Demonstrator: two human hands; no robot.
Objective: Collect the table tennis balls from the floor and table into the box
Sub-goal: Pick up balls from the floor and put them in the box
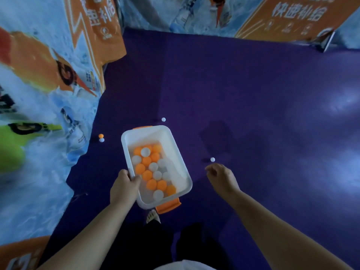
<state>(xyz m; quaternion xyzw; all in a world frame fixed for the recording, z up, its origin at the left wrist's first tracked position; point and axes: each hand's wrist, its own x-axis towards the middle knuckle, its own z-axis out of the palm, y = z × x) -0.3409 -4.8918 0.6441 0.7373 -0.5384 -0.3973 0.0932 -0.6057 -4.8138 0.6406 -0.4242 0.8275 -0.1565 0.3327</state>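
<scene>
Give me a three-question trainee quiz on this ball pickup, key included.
1. True or false: the left hand grips the box by its rim.
2. Which ball is nearest the right hand? A, the orange one; B, the white ball just past its fingers; C, the white one beyond the box.
3. How many balls lie loose on the purple floor?
Key: 1 true; 2 B; 3 four.

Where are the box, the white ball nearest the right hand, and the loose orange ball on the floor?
box [148, 129]: head view, far white rim.
white ball [212, 159]: head view, ball's centre.
orange ball [101, 136]: head view, ball's centre.
</scene>
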